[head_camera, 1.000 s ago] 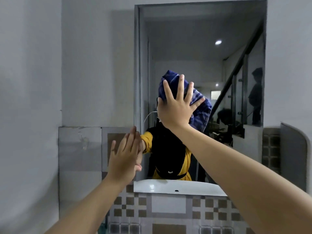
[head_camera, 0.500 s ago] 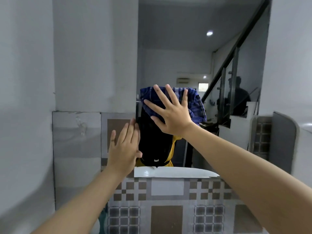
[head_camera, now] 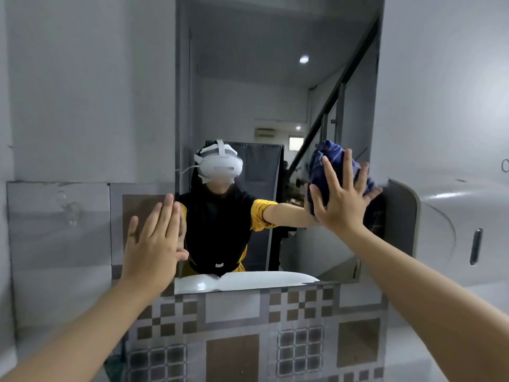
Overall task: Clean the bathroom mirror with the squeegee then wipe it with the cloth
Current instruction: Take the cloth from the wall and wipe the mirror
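My right hand (head_camera: 340,199) is flat with fingers spread, palm pressing the cloth (head_camera: 326,161) against the mirror (head_camera: 248,78). Not a clamp, just pinned under the palm. The cloth is dark blue and bunched, sitting at the mirror's right edge about mid-height, sticking out above and to the right of my fingers.

My left hand (head_camera: 154,241) is flat too, fingers together, nothing in it. It rests on the wall at the mirror's lower left edge, fingertips overlapping the glass, thumb toward the mirror.

Tiles (head_camera: 237,326) in a brown and grey check pattern run just below the mirror. A white dispenser (head_camera: 454,230) is mounted right of the mirror, just beside the cloth. The mirror shows my white headset (head_camera: 219,164), a yellow sleeve, the sink rim (head_camera: 242,281) along its bottom edge and a stair rail behind.
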